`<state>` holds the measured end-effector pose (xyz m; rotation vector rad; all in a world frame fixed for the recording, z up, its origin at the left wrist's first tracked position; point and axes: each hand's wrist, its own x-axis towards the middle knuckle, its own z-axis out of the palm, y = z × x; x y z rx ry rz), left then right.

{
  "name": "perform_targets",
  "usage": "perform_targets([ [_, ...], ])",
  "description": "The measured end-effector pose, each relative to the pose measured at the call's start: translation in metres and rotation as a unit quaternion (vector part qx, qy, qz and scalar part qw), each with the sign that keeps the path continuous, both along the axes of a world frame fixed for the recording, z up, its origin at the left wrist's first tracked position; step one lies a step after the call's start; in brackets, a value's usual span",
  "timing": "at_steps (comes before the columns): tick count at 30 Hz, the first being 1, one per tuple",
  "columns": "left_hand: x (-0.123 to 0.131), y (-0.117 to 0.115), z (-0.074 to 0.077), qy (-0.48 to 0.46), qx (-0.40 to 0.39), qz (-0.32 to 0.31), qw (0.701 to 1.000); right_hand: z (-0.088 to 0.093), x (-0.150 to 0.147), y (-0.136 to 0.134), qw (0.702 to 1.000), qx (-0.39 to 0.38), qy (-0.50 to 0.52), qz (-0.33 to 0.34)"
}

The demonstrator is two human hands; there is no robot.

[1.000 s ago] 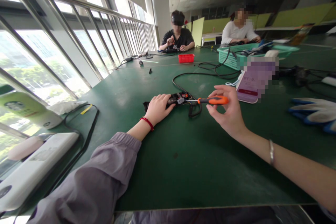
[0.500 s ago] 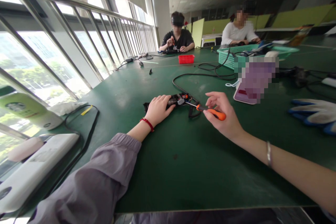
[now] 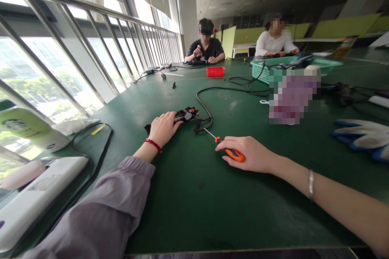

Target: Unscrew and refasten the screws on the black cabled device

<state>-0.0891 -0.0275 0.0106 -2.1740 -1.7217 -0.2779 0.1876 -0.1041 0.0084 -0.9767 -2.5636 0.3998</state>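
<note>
while left fingers [image 3: 169, 119] clasp the black device [image 3: 187, 115] beneath, right fingers [image 3: 230, 143] pinch a screwdriver [image 3: 235, 155].

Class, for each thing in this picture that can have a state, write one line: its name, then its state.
Left hand: closed over the black device
Black device: opened at one end, wiring exposed
Right hand: gripping the screwdriver
Screwdriver: held, tip clear of the device
Black cable: loosely curved
Red basket: upright
Green basket: upright, loaded
Glove: unworn, lying down
</note>
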Motion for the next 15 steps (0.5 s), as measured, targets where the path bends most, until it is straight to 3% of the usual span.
perform_targets([
  [9, -0.078, -0.008, 0.022, -0.064, 0.031, 0.253, 0.965, 0.001, 0.0, -0.001, 1.0, -0.017, -0.009, 0.009],
  [15, -0.093, -0.019, 0.03, -0.058, 0.102, 0.298, 0.947, 0.001, 0.0, -0.001, 0.999, -0.03, -0.017, 0.008],
])
